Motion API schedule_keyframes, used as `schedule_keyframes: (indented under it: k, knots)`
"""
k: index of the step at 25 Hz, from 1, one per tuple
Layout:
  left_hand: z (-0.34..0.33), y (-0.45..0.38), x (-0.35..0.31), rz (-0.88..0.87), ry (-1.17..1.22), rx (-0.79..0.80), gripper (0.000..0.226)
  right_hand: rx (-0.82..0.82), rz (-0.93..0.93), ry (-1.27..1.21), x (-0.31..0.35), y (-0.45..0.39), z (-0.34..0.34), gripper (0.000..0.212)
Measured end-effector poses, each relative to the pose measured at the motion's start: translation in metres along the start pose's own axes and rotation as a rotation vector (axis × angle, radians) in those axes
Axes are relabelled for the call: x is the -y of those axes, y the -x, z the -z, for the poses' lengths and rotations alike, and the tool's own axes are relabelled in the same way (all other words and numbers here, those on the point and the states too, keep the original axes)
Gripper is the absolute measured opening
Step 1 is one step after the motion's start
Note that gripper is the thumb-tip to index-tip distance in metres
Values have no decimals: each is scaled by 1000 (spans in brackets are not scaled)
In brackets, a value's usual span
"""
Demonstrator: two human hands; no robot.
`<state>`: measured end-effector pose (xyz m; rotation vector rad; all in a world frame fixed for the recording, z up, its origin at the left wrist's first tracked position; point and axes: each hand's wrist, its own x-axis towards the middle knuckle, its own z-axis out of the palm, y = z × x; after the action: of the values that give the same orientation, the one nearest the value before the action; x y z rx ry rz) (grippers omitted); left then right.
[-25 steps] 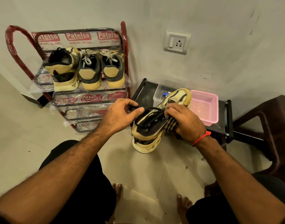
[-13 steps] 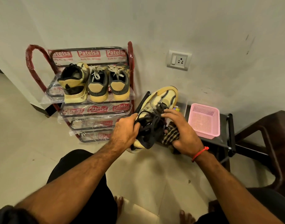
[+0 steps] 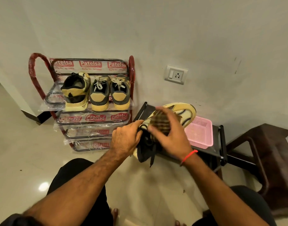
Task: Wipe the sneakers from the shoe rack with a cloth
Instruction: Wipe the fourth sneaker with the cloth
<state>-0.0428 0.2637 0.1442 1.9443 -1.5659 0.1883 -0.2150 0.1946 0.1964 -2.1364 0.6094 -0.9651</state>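
left hand (image 3: 126,141) clamped on sneaker (image 3: 166,126) heel end to brace it above the low black stand's (image 3: 205,153) left edge, right hand (image 3: 171,136) clutching checked cloth (image 3: 161,123) onto its upper to wipe; three more on shoe rack (image 3: 131,75) top shelf.

single head-worn view, wide-angle, looking forward and down from a seated person's eye level. faces a pale wall (image 3: 205,38), shoe rack (image 3: 91,118) left of centre. both forearms enter from the bottom edge, close up (edges bend visibly). floor (image 3: 17,152) fills lower left.
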Motion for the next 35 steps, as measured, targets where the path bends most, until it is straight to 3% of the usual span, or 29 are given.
schedule_keyframes:
  k: [1, 3, 4, 6, 8, 10, 11, 13, 15, 17, 19, 21, 23, 25, 27, 29, 31, 33, 35]
  knots:
    - [0, 0, 0, -30, 35, -32, 43, 148, 164, 271, -7, 9, -7, 66]
    - [-1, 1, -1, -95, 75, -68, 46, 254, 418, 592, -30, 19, -4, 68]
    - [-1, 2, -4, -118, 84, -75, 46, 250, 426, 617, -38, 18, 5, 65]
    - [-1, -1, -9, -132, 103, -105, 45, 157, 257, 530, -48, 17, 21, 61]
    - [-3, -3, -11, -142, 114, -126, 43, -37, -12, 378, -52, 20, 32, 61]
    - [-6, -3, -12, -166, 111, -127, 42, -209, -114, 240, -43, 23, 20, 60]
    - [-6, -4, -11, -176, 121, -120, 40, -217, -105, 158, -34, 26, 7, 60]
    - [-8, -3, -8, -207, 155, -101, 39, -47, 53, 146, -13, 37, -18, 58]
    - [-8, 1, -9, -225, 189, -109, 40, 137, 325, 343, -8, 45, -22, 54]
    - [-6, 1, -10, -202, 233, -151, 41, 140, 416, 504, -27, 34, 2, 55]
    - [-6, -4, -11, -178, 247, -180, 44, 0, 201, 500, -46, 19, 28, 67]
    - [-6, -6, -11, -191, 243, -180, 44, -247, -100, 430, -52, 9, 48, 71]
    - [-7, -4, -14, -213, 239, -181, 43, -432, -214, 384, -43, 8, 47, 68]
    - [-8, -4, -12, -243, 243, -172, 41, -396, -137, 231, -23, 13, 25, 60]
    - [-11, -3, -10, -269, 241, -131, 37, -147, 89, 212, -10, 32, -3, 51]
    - [-10, -1, -12, -281, 246, -110, 35, 80, 298, 379, -18, 42, -7, 51]
    - [-9, 2, -14, -296, 252, -113, 41, 12, 288, 515, -44, 30, 21, 58]
    - [-8, 3, -16, -308, 241, -107, 43, -203, 56, 574, -60, 16, 57, 66]
    - [-9, 3, -17, -292, 228, -107, 44, -348, -113, 544, -63, 8, 81, 59]
